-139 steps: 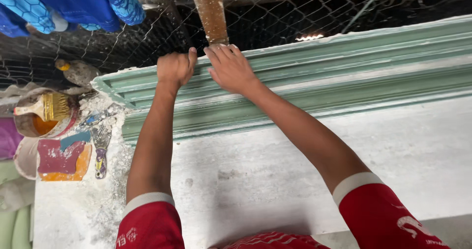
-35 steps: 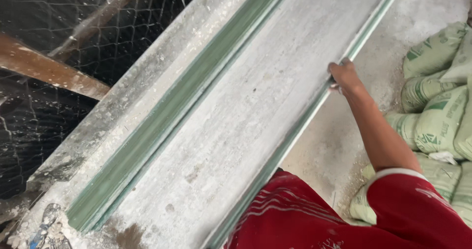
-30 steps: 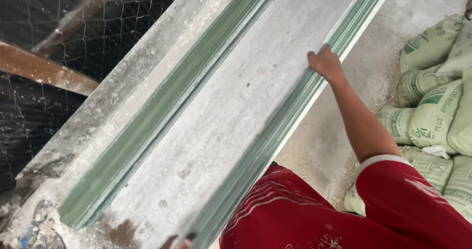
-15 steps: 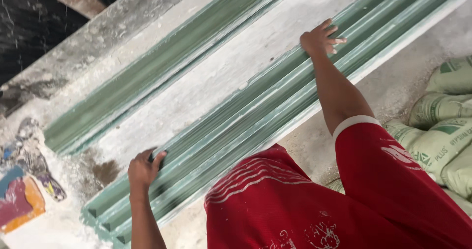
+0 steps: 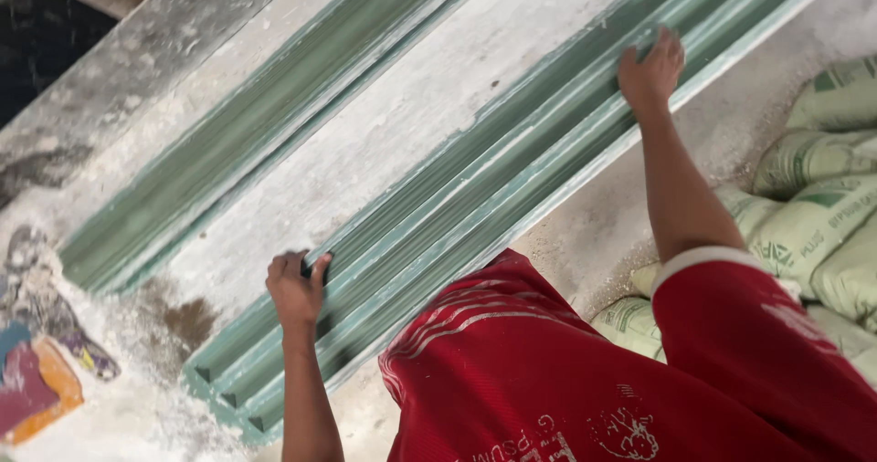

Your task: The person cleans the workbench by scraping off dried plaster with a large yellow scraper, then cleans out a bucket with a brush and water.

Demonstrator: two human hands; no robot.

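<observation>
Left hand point(image 5: 297, 288): forearm bare, reaching up from the lower frame edge, wrist straight, fingers curled closed in a grip, knuckles toward the camera. Right hand point(image 5: 650, 68): arm extended far forward, red short sleeve with white cuff, palm down, fingers spread and pressed flat.

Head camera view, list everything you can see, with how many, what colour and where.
near moulding strip: one, green, ribbed, long, running diagonally under both hands
far moulding strip: one, green, parallel to it, further up the table
work table: one, grey-white and dusty, bare band between the strips
sacks: several, pale with green print, stacked at right
painted patch: one, orange, red and blue, lower left corner
red shirt: one, bottom centre
left hand: gripping the near strip's upper edge close to its end
right hand: resting flat on the near strip further along
</observation>
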